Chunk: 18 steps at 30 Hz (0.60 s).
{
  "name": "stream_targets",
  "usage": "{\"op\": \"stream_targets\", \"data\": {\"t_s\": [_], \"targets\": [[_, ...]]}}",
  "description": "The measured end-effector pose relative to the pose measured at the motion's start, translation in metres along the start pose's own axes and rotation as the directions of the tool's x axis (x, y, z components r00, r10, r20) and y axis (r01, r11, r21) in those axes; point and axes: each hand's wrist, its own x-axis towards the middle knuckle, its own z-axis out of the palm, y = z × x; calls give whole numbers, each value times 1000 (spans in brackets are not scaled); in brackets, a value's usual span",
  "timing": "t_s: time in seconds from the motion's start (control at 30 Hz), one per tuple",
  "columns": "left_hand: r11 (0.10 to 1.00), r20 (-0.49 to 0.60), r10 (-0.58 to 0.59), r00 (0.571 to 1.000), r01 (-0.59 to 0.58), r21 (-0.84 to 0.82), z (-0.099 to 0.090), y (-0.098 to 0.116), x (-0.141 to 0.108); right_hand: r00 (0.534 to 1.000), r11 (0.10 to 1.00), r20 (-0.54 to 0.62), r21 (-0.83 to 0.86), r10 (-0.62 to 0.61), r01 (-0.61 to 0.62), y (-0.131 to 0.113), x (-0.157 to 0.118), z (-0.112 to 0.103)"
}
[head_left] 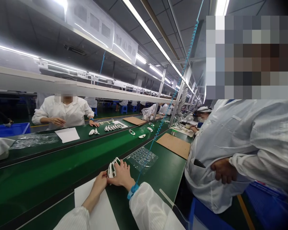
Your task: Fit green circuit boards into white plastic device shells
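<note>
Several curved white plastic parts [111, 170] stand in a short row at the inner edge of the green work table. My right hand [122, 174] curls over the row from the right, its fingers bent around the parts and its thumb pointing toward my left hand. Close against that thumb, my left hand [100, 181] is closed at the near end of the row, fingertips on the white parts. Its fingertips are partly hidden. A blue wrist strap [133, 191] with a coiled cord circles my right wrist. White paper [96, 204] lies under my left forearm.
A green conveyor belt [62, 164] carries a few white parts [142, 136]. Right of my hands lie a clear plastic tray [142, 157] and a brown board [174, 144]. A co-worker [67, 111] sits opposite; another person [220, 143] stands close on the right.
</note>
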Motion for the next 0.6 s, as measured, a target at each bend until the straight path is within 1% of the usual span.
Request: {"op": "stream_targets", "data": {"t_s": [0.07, 0.13, 0.2, 0.27, 0.33, 0.4, 0.5, 0.6], "targets": [[1000, -27, 0, 1000, 0, -2, -4, 0, 1, 1000, 999, 12, -28, 27, -27, -4, 3, 1], [1000, -43, 16, 999, -16, -1, -11, 0, 0, 999, 998, 23, -52, 31, -29, -7, 6, 0], [1000, -50, 29, 998, -29, -9, -21, 0, -4, 999, 998, 43, -69, -4, 7, -9, 5, -4], [999, -50, 30, 998, -32, -35, -30, 0, -10, 995, 994, 78, -82, -63, 69, -8, 2, -9], [997, -38, 13, 999, -16, -72, -32, 1, -18, 987, 988, 117, -91, -112, 123, -7, -2, -12], [994, -13, -31, 999, 30, -103, -27, 2, -27, 979, 983, 155, -101, -134, 150, -6, -4, -13], [986, 32, -108, 994, 111, -127, -13, 5, -39, 966, 978, 209, -113, -150, 177, -5, -5, -14], [981, 58, -133, 989, 140, -137, -3, 7, -50, 947, 966, 255, -115, -197, 232, -3, -8, -20]]}}
